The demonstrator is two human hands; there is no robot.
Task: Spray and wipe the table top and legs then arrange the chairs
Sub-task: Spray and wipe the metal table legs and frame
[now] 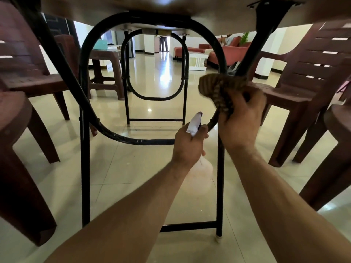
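Observation:
I look under the table top (114,8) at its black metal leg frame (84,130). My right hand (241,120) grips a brown striped cloth (218,88) wrapped round the frame's curved right tube, close to the diagonal brace (252,44). My left hand (190,145) holds a spray bottle (195,123) by its neck; the white nozzle points up and forward, and the clear body hangs below the hand. A second leg frame (127,92) stands farther back.
Brown plastic chairs stand on both sides: two on the left (28,78) (17,168) and two on the right (303,82) (338,149). A brown plastic stool (106,73) is behind. The floor (133,177) is glossy tile. Red sofas (224,52) stand far back.

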